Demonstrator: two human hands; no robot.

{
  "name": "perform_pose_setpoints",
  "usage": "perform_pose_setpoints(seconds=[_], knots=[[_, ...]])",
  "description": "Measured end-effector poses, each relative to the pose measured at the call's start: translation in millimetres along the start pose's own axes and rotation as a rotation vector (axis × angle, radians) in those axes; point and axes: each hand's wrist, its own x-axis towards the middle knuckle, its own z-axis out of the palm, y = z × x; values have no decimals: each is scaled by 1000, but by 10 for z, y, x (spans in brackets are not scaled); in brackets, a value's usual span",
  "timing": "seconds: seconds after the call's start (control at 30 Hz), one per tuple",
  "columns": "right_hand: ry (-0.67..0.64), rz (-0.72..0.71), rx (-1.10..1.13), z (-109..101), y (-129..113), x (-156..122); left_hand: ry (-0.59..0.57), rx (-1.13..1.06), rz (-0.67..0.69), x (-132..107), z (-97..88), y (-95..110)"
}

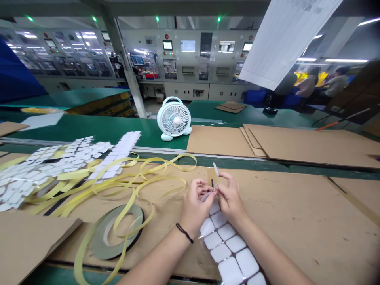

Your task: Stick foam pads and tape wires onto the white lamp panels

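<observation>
Spreading flat beneath and around the tape roll (99,239), a matte brown cardboard sheet (285,221) is showing small dark scuffs. Beyond the roll to the left, a heap of white pieces (40,174) is lying in overlapping rows. To the right of the roll, the strip (220,253) is resting on the cardboard, carrying smooth white pieces with rounded corners, mostly paired side by side on glossy clear film, narrow gaps separating them. Its long axis is running away from the wearer and leaning slightly toward the roll's side, its far end pointing up into the hands. The roll itself is lying flat, a grey-green ring with a paler core, and a thin yellow ribbon (78,257) is looping loosely over it. Right of the roll, the left hand (192,206), with a black cord circling its wrist, is curling its fingers and pinching the strip's far end against its thumb. The right hand (233,198) is bringing bent fingertips close beside; whether they are gripping anything, I cannot tell. A small white piece (215,169) is standing upright at its index finger.
</observation>
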Motion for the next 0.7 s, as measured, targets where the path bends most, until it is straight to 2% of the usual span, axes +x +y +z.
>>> perform_pose_setpoints(seconds=[0.13, 0.4, 0.53, 0.6, 0.7], knots=[[-2, -25, -18, 2, -3, 0, 7, 91, 50, 9, -39, 0], [2, -29, -53, 3, 1, -10, -2, 68, 93, 3, -20, -9], [-3, -43, -48, -9, -24, -8, 52, 117, 113, 13, -14, -34], [-21, -36, -41, -38, -47, 1, 62, 52, 79, 27, -21, -51], [-41, -1, -25, -96, -84, 17, 1, -104, -4, 52, -34, -61]])
